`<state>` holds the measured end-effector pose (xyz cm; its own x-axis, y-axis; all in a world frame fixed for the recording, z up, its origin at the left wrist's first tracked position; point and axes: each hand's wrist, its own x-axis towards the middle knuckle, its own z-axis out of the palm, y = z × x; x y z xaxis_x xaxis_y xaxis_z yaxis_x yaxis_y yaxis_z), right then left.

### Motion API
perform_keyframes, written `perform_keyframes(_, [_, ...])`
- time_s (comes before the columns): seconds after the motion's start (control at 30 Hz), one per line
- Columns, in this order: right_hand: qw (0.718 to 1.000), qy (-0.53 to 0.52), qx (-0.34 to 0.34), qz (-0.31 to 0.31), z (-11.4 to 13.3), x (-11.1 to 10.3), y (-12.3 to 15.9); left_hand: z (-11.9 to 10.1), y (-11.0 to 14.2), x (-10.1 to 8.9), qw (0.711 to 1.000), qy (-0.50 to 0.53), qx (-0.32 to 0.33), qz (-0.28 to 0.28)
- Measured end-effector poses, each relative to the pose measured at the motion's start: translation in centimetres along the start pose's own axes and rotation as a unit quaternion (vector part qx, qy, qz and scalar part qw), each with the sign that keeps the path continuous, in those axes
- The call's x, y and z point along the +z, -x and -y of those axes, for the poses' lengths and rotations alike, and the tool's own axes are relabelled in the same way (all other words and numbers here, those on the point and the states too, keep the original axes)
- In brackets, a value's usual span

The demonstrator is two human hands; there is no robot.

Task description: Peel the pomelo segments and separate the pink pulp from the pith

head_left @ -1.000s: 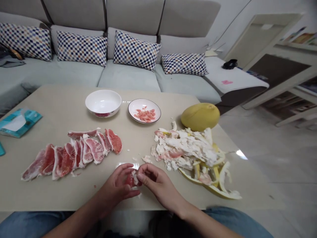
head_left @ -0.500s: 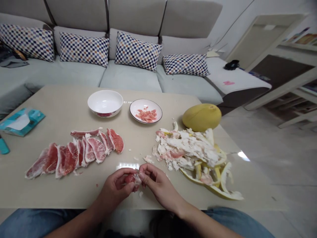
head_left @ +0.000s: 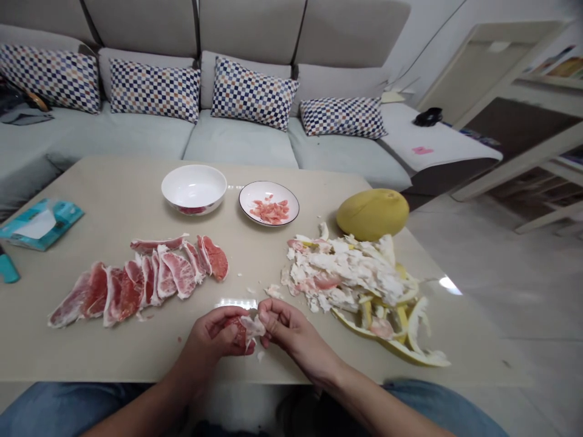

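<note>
Near the table's front edge, my left hand [head_left: 213,335] is closed around a red pomelo segment [head_left: 237,331]. My right hand [head_left: 286,328] pinches the whitish membrane [head_left: 253,326] that hangs off the segment's right side, stretched between both hands. To the left lies a row of several pomelo segments [head_left: 132,285] with white skin on them. On the right is a heap of white pith and membrane scraps [head_left: 346,270] over yellow-green peel [head_left: 396,349]. Small pink pulp pieces [head_left: 271,211] rest on a dark-rimmed plate [head_left: 248,193].
A white bowl [head_left: 194,185] stands left of the plate. A whole yellow pomelo [head_left: 372,213] sits behind the scraps. At the left are a teal tissue pack [head_left: 42,223] and a teal object [head_left: 8,267]. A sofa [head_left: 241,139] runs behind the table [head_left: 113,358].
My right hand has drawn slightly rightward with the membrane, and more of it shows stretched off the segment. My left fingers have closed further around the segment. The view shifted slightly.
</note>
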<state>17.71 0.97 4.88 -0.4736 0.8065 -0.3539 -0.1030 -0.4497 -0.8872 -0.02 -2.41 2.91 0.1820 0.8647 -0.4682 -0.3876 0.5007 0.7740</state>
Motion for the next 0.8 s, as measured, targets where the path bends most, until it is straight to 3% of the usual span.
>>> perform_keyframes(0.27, [1.0,-0.003,-0.012,-0.009,0.6,-0.7,-0.2,-0.8,0.0,0.3,0.999,0.043,-0.011,-0.02])
perform_keyframes(0.53, [0.993,0.105,-0.037,-0.028,1.9,-1.6,-0.2,-1.3,0.0,-0.1,0.998,0.056,-0.034,0.002])
perform_keyframes(0.8, [0.997,0.071,-0.011,-0.03,1.3,-1.5,-0.3,-1.3,-0.1,0.1,0.998,0.049,-0.037,-0.017])
